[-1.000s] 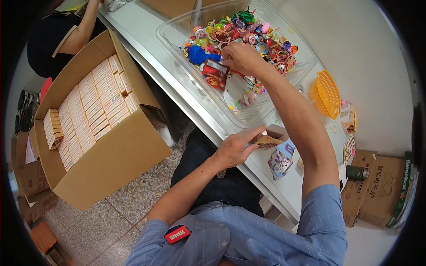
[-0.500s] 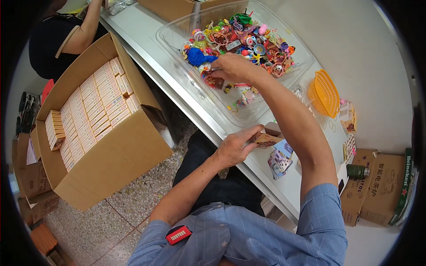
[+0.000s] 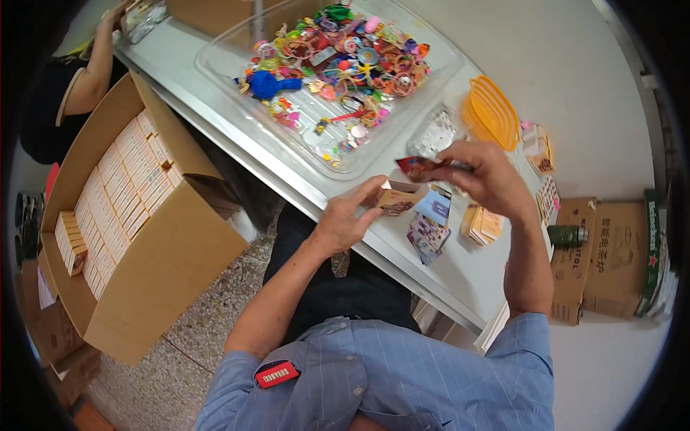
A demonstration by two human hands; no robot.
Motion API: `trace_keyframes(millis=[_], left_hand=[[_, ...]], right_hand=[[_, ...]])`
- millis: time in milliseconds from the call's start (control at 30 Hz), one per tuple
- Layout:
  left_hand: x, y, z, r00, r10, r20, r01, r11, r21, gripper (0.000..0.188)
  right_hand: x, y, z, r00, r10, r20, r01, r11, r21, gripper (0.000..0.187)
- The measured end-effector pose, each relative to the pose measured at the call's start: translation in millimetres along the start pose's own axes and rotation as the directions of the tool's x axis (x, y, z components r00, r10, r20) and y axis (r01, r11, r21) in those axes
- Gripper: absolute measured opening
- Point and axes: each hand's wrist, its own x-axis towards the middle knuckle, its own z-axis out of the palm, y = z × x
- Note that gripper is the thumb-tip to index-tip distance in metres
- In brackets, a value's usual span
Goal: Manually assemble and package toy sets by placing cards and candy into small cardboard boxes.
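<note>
My left hand (image 3: 345, 220) grips a small open cardboard box (image 3: 397, 201) between thumb and fingers, its flap raised, over the table's near edge. Just right of that box, my right hand (image 3: 483, 172) is closed on a small dark red packet (image 3: 417, 168); the packet's contents cannot be made out. A blue-and-white card (image 3: 435, 206) stands tilted against the box's right side, and a loose pile of printed cards (image 3: 428, 235) lies below it. Beyond both hands, a clear plastic tub (image 3: 307, 138) holds many colourful small toys and trinkets (image 3: 345, 61).
A large carton (image 3: 169, 266) packed with rows of small boxes stands at left. At right are a yellow basket (image 3: 491, 115), a clear bag (image 3: 435, 131), a stack of yellowish cards (image 3: 481, 224) and a dark green jar (image 3: 568, 235). Another person's arm (image 3: 93, 79) shows at upper left.
My right hand has left the tub and come near the open box, bringing the red packet. The left hand still holds the box. The whole view has shifted somewhat.
</note>
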Motion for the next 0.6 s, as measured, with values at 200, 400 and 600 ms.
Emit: trace_keyframes(millis=[200,400,600], left_hand=[[1,7,2,0.999,-0.021,0.027,0.022,1.0,-0.015,0.067],[-1,5,2,1.0,-0.017,0.023,0.018,0.999,-0.048,0.068],[0,2,4,1.0,0.001,0.0,-0.001,0.999,-0.049,0.065]], right_hand=[[-13,10,46,0.995,0.081,0.06,-0.062,0.962,-0.267,0.016],[-11,0,57,0.983,0.082,-0.164,-0.132,0.939,-0.318,0.015],[-25,8,73,0.984,-0.125,-0.126,0.075,0.936,-0.343,0.021]])
